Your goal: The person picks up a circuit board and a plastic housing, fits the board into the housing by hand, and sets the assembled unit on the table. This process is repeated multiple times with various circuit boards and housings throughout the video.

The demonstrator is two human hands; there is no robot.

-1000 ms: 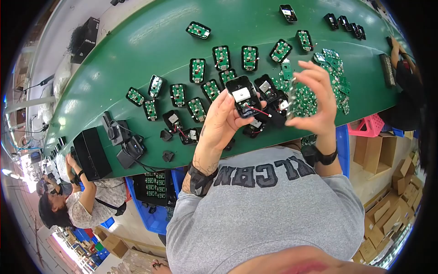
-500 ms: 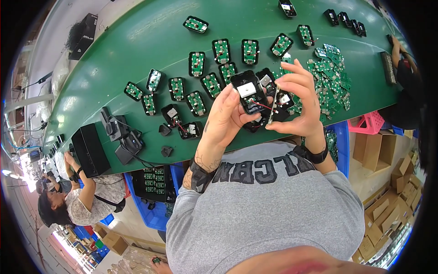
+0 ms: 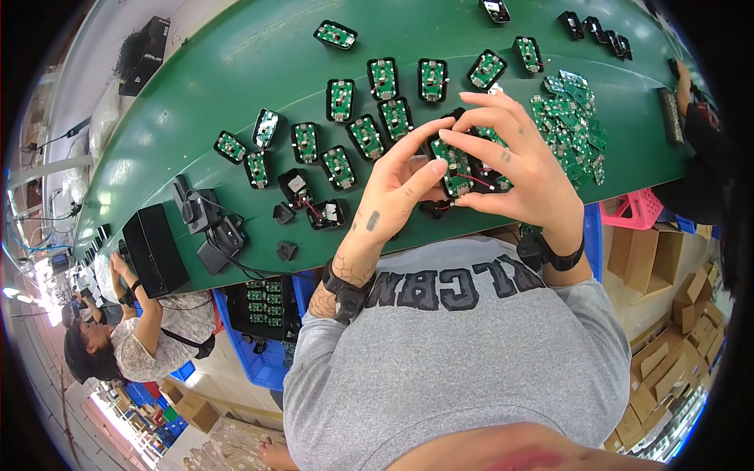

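Green tabletop (image 3: 259, 67), one, bearing a heap of loose boards (image 3: 567, 129) at the right and black cases with boards (image 3: 340, 100) set out singly, open side up, presumably so each stays visible. Hands, two, above the near side: left hand (image 3: 397, 187), grip closed at the side of a black housing (image 3: 433, 142), seemingly to steady it; right hand (image 3: 536, 166), grip spanning a green circuit board (image 3: 456, 166) end to end, likely sparing its face. Board, one, at the housing between both hands, with thin red lead (image 3: 474, 180) toward the right palm.
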